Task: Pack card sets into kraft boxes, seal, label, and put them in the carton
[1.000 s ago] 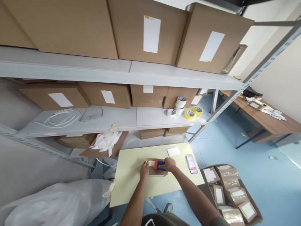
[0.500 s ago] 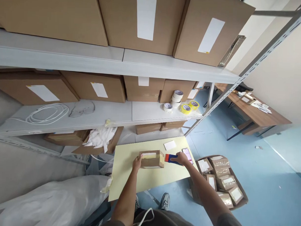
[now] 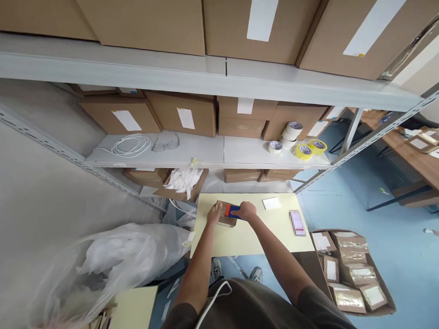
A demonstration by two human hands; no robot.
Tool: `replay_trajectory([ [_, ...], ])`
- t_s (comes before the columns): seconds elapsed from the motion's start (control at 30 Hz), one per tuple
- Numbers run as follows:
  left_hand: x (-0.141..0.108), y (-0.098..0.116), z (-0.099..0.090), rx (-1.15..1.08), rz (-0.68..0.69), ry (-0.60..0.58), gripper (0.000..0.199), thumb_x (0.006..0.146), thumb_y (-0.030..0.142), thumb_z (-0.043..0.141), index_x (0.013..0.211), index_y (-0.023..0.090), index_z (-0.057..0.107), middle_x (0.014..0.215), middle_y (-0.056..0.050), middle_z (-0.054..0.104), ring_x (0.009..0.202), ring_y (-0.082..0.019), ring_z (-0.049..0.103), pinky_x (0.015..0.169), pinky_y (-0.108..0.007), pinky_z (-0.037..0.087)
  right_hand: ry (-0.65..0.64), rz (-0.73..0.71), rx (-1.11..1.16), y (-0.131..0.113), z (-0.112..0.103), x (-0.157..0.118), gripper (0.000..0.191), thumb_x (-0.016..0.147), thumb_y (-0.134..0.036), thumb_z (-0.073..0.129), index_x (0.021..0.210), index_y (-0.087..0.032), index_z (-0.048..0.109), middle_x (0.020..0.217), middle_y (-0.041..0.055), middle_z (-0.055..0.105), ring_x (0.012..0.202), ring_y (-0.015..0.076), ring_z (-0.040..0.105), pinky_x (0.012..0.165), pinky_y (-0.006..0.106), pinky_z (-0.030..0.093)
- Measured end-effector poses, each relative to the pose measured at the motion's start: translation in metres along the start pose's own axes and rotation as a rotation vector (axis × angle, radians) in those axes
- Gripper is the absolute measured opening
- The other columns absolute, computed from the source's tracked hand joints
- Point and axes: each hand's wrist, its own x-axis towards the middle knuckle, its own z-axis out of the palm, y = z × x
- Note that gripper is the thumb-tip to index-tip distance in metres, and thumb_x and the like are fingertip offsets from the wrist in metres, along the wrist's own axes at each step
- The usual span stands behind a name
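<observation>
Between the left hand [image 3: 213, 215] and right hand [image 3: 247, 211] lies a cardboard box [image 3: 225, 220].

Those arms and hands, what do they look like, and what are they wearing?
Both forearms are bare, with short dark sleeves above. No gloves show on the left hand or right hand. A white cord hangs over the dark shirt.
</observation>
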Motion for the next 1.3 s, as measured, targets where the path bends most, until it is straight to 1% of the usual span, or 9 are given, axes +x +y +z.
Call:
replay_trajectory([
  [0.2, -0.02, 0.015, 0.036, 0.069, -0.1, 0.049, 0.058, 0.095, 0.069, 0.057, 0.122, 0.021, 0.073, 0.113, -0.015, 0.08, 0.111, -0.03, 0.073, 0.095, -0.036, 0.053, 0.009, 0.005, -0.038, 0.022, -0.006, -0.007, 0.056, 0.075, -0.062, 0.083, 0.108, -0.017, 0.078, 0.11, 0.0164, 0.078, 0.105, 0.0314, 0.074, 0.082, 0.032, 0.054],
  [0.37, -0.036, 0.029, 0.088, 0.126, -0.148, 0.063, 0.054, 0.101, 0.063, 0.049, 0.124, 0.019, 0.071, 0.116, -0.016, 0.079, 0.113, -0.031, 0.072, 0.094, -0.035, 0.054, 0.012, 0.069, -0.071, 0.12, -0.025, -0.026, 0.056, 0.076, -0.067, 0.081, 0.101, -0.017, 0.079, 0.104, 0.0164, 0.078, 0.099, 0.0302, 0.074, 0.078, 0.031, 0.052],
  [0.47, -0.037, 0.033, 0.099, 0.165, -0.163, 0.062, 0.052, 0.104, 0.056, 0.043, 0.125, 0.017, 0.07, 0.115, -0.017, 0.078, 0.112, -0.032, 0.072, 0.094, -0.036, 0.053, 0.043, 0.197, -0.098, 0.185, -0.041, -0.037, 0.055, 0.074, -0.067, 0.083, 0.096, -0.016, 0.078, 0.098, 0.0165, 0.077, 0.095, 0.029, 0.074, 0.077, 0.03, 0.05],
  [0.57, -0.034, 0.033, 0.099, 0.176, -0.166, 0.062, 0.053, 0.105, 0.056, 0.04, 0.124, 0.017, 0.071, 0.114, -0.017, 0.078, 0.113, -0.032, 0.072, 0.092, -0.035, 0.053, 0.061, 0.27, -0.098, 0.219, -0.048, -0.038, 0.054, 0.073, -0.065, 0.085, 0.093, -0.016, 0.078, 0.096, 0.0161, 0.077, 0.095, 0.0291, 0.074, 0.077, 0.03, 0.05],
  [0.7, -0.032, 0.033, 0.097, 0.181, -0.16, 0.067, 0.053, 0.105, 0.058, 0.041, 0.124, 0.018, 0.071, 0.115, -0.015, 0.078, 0.115, -0.032, 0.071, 0.093, -0.034, 0.053, 0.05, 0.221, -0.093, 0.192, -0.021, -0.022, 0.053, 0.074, -0.056, 0.086, 0.106, -0.015, 0.078, 0.105, 0.0187, 0.077, 0.1, 0.0312, 0.074, 0.078, 0.031, 0.052],
  [0.9, -0.03, 0.029, 0.096, 0.212, -0.171, 0.07, 0.054, 0.105, 0.061, 0.039, 0.124, 0.021, 0.071, 0.118, -0.013, 0.079, 0.115, -0.03, 0.071, 0.094, -0.034, 0.053, -0.069, 0.197, 0.005, 0.122, 0.061, -0.001, 0.036, 0.091, -0.043, 0.071, 0.114, -0.016, 0.076, 0.113, 0.0199, 0.078, 0.106, 0.0344, 0.074, 0.087, 0.042, 0.055],
  [1.07, -0.026, 0.023, 0.097, 0.197, -0.168, 0.074, 0.057, 0.104, 0.062, 0.039, 0.127, 0.02, 0.07, 0.12, -0.014, 0.078, 0.116, -0.031, 0.071, 0.094, -0.035, 0.053, 0.061, 0.413, 0.056, 0.184, 0.088, -0.012, 0.043, 0.107, -0.045, 0.044, 0.128, -0.017, 0.069, 0.122, 0.0201, 0.075, 0.116, 0.0296, 0.071, 0.094, 0.039, 0.05],
  [1.17, -0.023, 0.023, 0.097, 0.212, -0.177, 0.063, 0.058, 0.104, 0.062, 0.038, 0.129, 0.02, 0.069, 0.121, -0.014, 0.078, 0.116, -0.031, 0.071, 0.094, -0.035, 0.053, 0.015, 0.447, 0.05, 0.226, 0.089, -0.021, 0.037, 0.105, -0.033, 0.045, 0.13, -0.018, 0.068, 0.125, 0.0172, 0.074, 0.123, 0.027, 0.067, 0.099, 0.036, 0.047],
  [1.3, -0.023, 0.024, 0.097, 0.216, -0.172, 0.041, 0.058, 0.105, 0.062, 0.036, 0.129, 0.02, 0.068, 0.123, -0.014, 0.077, 0.116, -0.031, 0.071, 0.092, -0.035, 0.053, -0.018, 0.445, 0.081, 0.217, 0.087, -0.026, 0.04, 0.102, -0.037, 0.051, 0.133, -0.018, 0.066, 0.129, 0.0183, 0.071, 0.119, 0.0301, 0.069, 0.094, 0.036, 0.051],
])
